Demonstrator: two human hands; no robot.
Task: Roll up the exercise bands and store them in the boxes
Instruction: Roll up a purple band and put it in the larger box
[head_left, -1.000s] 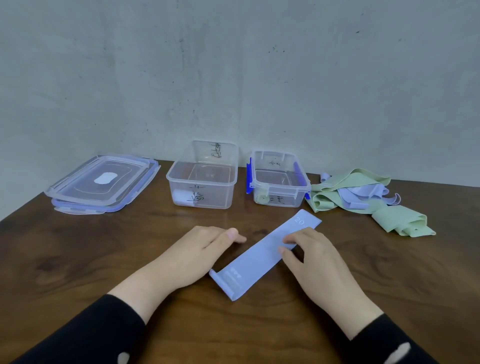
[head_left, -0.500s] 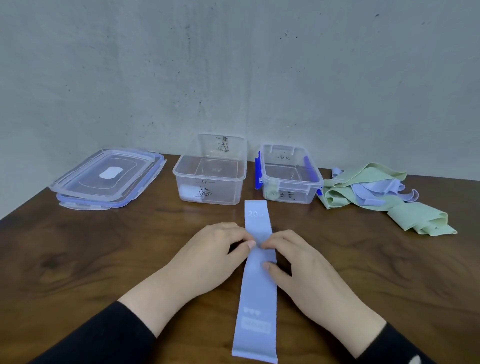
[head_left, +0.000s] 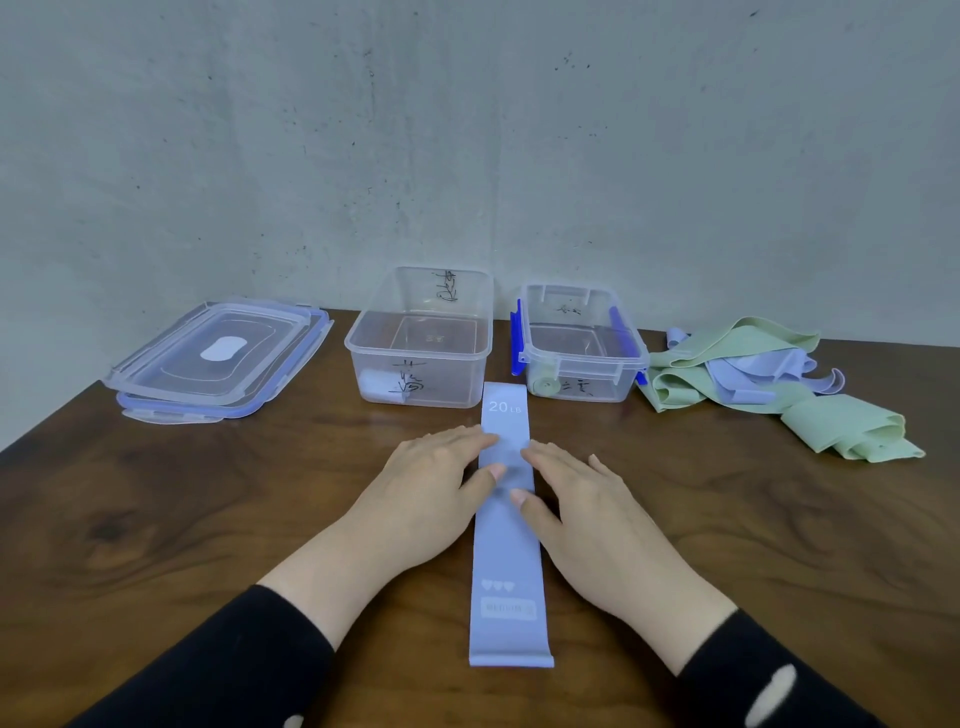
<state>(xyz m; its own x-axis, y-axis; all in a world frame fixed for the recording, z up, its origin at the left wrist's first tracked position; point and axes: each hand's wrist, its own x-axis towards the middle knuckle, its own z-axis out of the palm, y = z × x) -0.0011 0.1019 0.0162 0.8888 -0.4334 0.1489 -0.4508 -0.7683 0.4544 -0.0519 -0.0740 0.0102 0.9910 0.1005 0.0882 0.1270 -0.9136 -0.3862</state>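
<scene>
A lavender exercise band (head_left: 508, 540) marked "20 LB" lies flat and straight on the wooden table, running from near me toward the boxes. My left hand (head_left: 434, 478) lies flat at its left edge, fingertips and thumb pressing on the band. My right hand (head_left: 576, 493) lies flat at its right edge in the same way. Behind stand two clear boxes: the larger left box (head_left: 418, 340) holds a pale roll at its front left, and the smaller right box (head_left: 581, 343) with blue clips holds a green roll at its front.
A pile of loose green and lavender bands (head_left: 779, 384) lies at the back right. Stacked clear lids (head_left: 218, 358) sit at the back left. A grey wall rises right behind the boxes.
The band was turned from a diagonal lie to straight toward the boxes and flattened out. Both hands went from holding its ends to pressing flat on its middle, then spread slightly apart.
</scene>
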